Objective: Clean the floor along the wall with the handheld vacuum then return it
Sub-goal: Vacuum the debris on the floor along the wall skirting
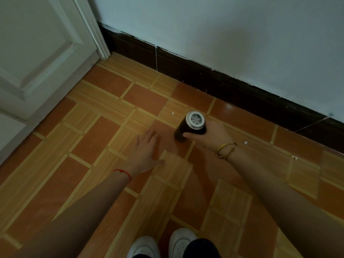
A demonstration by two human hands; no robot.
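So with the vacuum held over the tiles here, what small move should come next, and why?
Probably carry the handheld vacuum, gripped in the right hand, a little right toward the white scraps lying near the dark baseboard. They sit just beyond that hand, while the left hand is open and empty. A smaller speck lies left of the vacuum.

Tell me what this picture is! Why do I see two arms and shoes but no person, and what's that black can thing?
The camera sits on the person's head and looks down, so you see what they see: their own arms and white shoes. The right hand is holding the handheld vacuum, a dark tube with a round silver grille on its upper end, pointed down at the floor. The left hand is open, fingers spread, holding nothing. The floor is orange and yellow tiles. Small white crumbs lie near the dark baseboard under the wall. A white door is on the left.
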